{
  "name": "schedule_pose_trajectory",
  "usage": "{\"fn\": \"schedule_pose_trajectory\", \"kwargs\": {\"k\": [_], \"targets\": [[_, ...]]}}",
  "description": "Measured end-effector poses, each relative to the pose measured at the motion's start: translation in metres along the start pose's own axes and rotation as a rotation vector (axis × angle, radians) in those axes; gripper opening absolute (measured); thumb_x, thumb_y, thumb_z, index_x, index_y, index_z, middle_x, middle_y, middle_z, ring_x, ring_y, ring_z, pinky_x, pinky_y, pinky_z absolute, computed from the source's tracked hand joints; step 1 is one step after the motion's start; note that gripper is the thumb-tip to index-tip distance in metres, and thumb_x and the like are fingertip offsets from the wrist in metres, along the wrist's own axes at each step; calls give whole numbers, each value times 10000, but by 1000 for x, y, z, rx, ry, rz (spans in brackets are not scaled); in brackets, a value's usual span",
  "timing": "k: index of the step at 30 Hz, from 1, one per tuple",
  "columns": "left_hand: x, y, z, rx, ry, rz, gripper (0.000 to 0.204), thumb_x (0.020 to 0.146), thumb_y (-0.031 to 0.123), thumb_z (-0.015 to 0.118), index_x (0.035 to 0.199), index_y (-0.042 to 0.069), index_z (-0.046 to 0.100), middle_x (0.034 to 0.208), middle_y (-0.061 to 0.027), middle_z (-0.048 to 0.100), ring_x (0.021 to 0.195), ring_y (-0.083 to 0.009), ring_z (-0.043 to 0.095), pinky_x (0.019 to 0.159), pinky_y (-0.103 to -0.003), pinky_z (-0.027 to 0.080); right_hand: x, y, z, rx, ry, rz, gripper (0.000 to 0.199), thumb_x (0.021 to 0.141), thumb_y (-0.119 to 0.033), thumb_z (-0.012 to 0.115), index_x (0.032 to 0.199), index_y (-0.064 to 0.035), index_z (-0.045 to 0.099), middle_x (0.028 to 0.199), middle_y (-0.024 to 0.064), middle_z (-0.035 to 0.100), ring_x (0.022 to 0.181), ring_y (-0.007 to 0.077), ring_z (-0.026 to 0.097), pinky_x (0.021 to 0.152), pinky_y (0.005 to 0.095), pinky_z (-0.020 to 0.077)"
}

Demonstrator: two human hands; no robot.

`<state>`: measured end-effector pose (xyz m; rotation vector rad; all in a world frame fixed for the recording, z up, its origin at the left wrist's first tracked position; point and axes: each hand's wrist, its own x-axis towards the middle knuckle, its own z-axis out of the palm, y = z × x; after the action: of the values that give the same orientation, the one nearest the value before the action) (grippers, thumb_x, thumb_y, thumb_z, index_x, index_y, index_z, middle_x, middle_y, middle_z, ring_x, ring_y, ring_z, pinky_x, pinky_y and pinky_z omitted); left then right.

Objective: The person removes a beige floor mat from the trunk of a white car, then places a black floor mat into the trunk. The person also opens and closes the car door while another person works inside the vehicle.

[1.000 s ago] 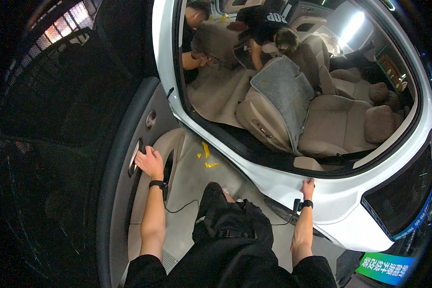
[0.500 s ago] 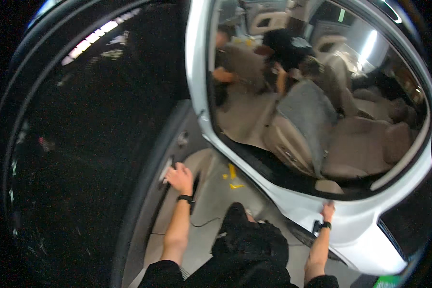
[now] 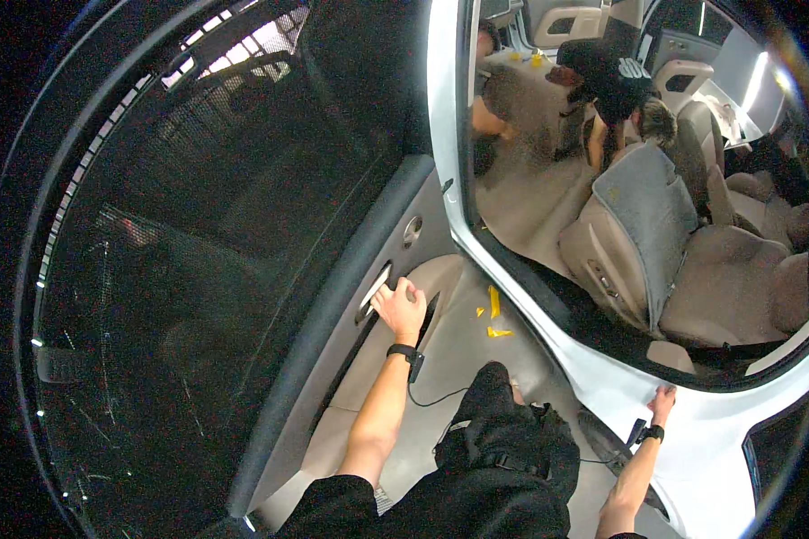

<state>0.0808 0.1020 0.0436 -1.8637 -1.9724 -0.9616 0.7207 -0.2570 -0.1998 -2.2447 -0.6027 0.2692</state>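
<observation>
An open car door (image 3: 333, 314) with a dark mesh shade over its window stands on my left. On its inner panel, the fingers of my left hand (image 3: 401, 307) are hooked at the silver door handle (image 3: 366, 304), with the hand closed there. My right hand (image 3: 662, 406) is closed at the edge of the white door frame (image 3: 607, 375), low beside the seat; its fingertips are partly hidden. Both wrists wear black bands with small devices, and a thin cable runs from the left one.
Inside the car are beige seats (image 3: 728, 278), one with a grey cover (image 3: 638, 202) over its back. A person in black (image 3: 611, 81) bends over in there; another person's arm (image 3: 490, 121) shows at the cabin's left. Yellow tape pieces (image 3: 494, 304) mark the grey floor.
The whole scene has shifted to the right in the picture and looks sharper. My left hand stays at the door handle and my right hand at the frame edge.
</observation>
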Motion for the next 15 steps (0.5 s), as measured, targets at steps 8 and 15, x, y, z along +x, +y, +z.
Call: {"fn": "schedule_pose_trajectory", "kwargs": {"k": [8, 15], "targets": [[-1, -13, -7, -139, -137, 4, 156, 638, 211, 655, 710, 132, 542, 901, -174, 492, 1002, -374, 440, 857, -458, 324, -9, -30, -6, 20, 0, 82, 215, 818, -186, 495, 936, -19, 430, 654, 95, 494, 387, 163, 456, 320, 286, 407], [-1, -26, -19, -292, -176, 16, 126, 671, 192, 633, 728, 127, 542, 814, -121, 491, 911, -346, 466, 842, -431, 354, -22, -70, -16, 83, -60, 216, 401, 802, -245, 502, 1130, -21, 455, 771, 104, 533, 460, 151, 476, 361, 275, 429]]}}
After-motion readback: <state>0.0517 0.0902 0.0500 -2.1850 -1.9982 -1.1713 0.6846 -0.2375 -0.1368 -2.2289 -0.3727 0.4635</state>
